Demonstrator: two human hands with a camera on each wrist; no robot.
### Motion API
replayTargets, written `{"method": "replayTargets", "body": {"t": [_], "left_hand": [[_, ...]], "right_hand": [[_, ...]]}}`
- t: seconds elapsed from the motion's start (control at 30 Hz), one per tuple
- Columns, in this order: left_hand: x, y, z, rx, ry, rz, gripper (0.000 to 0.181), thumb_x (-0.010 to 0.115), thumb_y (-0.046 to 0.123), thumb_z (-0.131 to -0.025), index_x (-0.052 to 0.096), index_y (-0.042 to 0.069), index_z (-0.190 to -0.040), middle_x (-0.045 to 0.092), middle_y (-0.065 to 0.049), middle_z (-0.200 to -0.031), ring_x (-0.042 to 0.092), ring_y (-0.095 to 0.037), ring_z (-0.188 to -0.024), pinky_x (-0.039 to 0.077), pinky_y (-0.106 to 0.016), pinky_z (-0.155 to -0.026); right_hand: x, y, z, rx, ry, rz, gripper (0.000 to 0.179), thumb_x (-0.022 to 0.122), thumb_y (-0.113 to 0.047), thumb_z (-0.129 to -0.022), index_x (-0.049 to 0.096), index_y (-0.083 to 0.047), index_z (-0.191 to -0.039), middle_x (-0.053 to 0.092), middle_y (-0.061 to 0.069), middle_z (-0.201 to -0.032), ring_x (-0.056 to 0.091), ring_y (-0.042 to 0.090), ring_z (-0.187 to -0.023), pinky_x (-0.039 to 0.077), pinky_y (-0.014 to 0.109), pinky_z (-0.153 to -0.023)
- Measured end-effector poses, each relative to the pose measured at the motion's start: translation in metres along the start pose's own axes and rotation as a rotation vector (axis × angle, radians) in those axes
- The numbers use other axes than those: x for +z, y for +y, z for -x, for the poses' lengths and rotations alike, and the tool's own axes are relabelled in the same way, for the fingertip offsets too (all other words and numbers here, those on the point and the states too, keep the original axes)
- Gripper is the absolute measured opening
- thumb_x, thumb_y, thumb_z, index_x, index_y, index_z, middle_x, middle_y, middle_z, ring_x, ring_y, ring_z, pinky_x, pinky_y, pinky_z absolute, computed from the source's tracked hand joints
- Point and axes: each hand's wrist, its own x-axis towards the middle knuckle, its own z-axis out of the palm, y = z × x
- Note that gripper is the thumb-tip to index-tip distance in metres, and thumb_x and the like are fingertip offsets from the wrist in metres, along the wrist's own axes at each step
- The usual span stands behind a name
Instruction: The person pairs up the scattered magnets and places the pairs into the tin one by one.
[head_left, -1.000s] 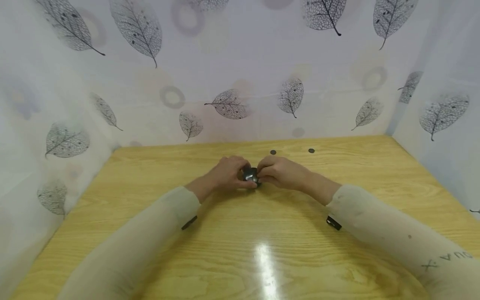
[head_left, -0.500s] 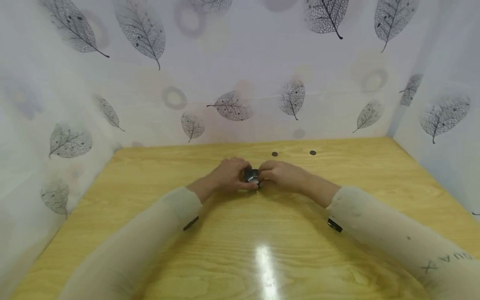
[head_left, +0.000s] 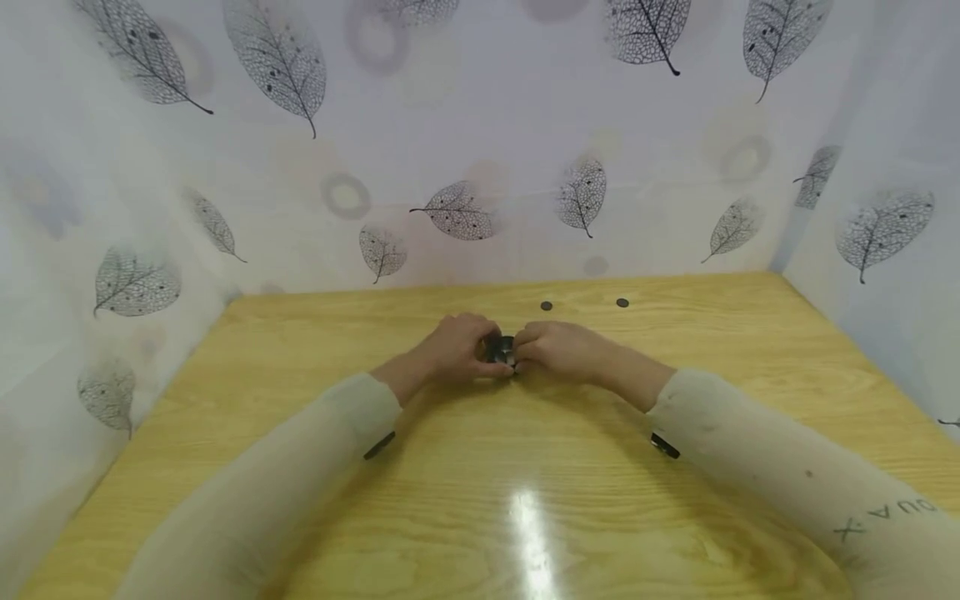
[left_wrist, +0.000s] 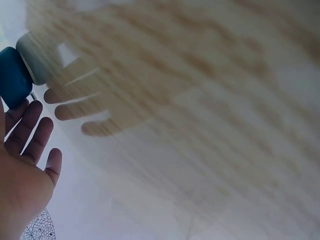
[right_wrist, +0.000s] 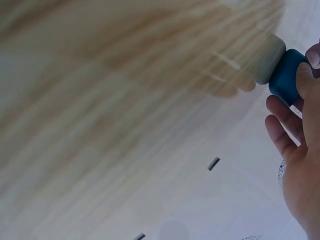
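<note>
A small, rounded, glossy dark-blue object (head_left: pixel 504 350) is held between both hands, close above or on the wooden table; I cannot tell its exact kind. It looks nearly black in the head view and teal-blue in the left wrist view, where the blue object (left_wrist: pixel 14 77) shows beside its own reflection. My left hand (head_left: pixel 457 348) grips its left side, thumb in front and fingers behind. From the right, the fingers of my right hand (head_left: pixel 558 350) pinch its edge. In the right wrist view, the thumb of my right hand (right_wrist: pixel 305 120) lies against the blue object (right_wrist: pixel 287 77).
Two small dark discs (head_left: pixel 547 306) (head_left: pixel 622 302) lie apart near the table's back edge. The glossy wooden table (head_left: pixel 450 483) mirrors the hands. White cloth (head_left: pixel 510 100) with leaf prints hangs behind and at both sides.
Both arms stay nearly in place. The right hand's fingers have shifted slightly at the object's edge, and the shine on the object's top looks different.
</note>
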Motion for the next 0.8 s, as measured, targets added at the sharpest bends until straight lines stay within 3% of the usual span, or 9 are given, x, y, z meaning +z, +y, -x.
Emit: {"method": "replayTargets", "body": {"t": [0.23,0.5,0.6,0.8], "left_hand": [[0.004,-0.001,0.001,0.002,0.008,-0.014,0.051,0.073,0.056,-0.084,0.067,0.015,-0.113,0.068,0.001,-0.107,0.059,-0.018,-0.102,0.042,-0.049,-0.097],[0.005,0.001,0.000,-0.043,0.002,-0.098,0.053,0.069,0.058,-0.086,0.065,0.012,-0.113,0.067,-0.002,-0.107,0.059,-0.020,-0.101,0.042,-0.047,-0.097],[0.005,0.003,-0.001,-0.083,-0.009,-0.107,0.058,0.065,0.059,-0.087,0.063,0.010,-0.117,0.066,-0.005,-0.112,0.058,-0.022,-0.104,0.042,-0.044,-0.096],[0.002,0.005,0.001,-0.145,-0.027,-0.091,0.074,0.059,0.066,-0.087,0.055,0.008,-0.134,0.059,-0.010,-0.132,0.054,-0.026,-0.122,0.040,-0.046,-0.105]], "right_hand": [[0.003,-0.001,0.002,0.005,0.001,0.000,0.012,0.072,-0.015,-0.091,0.075,-0.007,-0.100,0.073,0.003,-0.101,0.067,0.018,-0.096,0.055,0.031,-0.088],[-0.001,0.005,0.009,-0.097,0.230,0.059,0.011,0.072,-0.009,-0.086,0.073,-0.003,-0.095,0.073,0.006,-0.095,0.068,0.021,-0.089,0.055,0.036,-0.082],[-0.002,0.010,0.015,-0.059,0.249,0.104,0.010,0.070,-0.006,-0.085,0.072,-0.002,-0.094,0.073,0.006,-0.092,0.068,0.022,-0.088,0.055,0.037,-0.082],[-0.006,0.020,0.028,0.051,0.211,0.142,0.007,0.067,-0.006,-0.090,0.071,-0.002,-0.093,0.070,0.007,-0.090,0.068,0.024,-0.085,0.056,0.039,-0.082]]}}
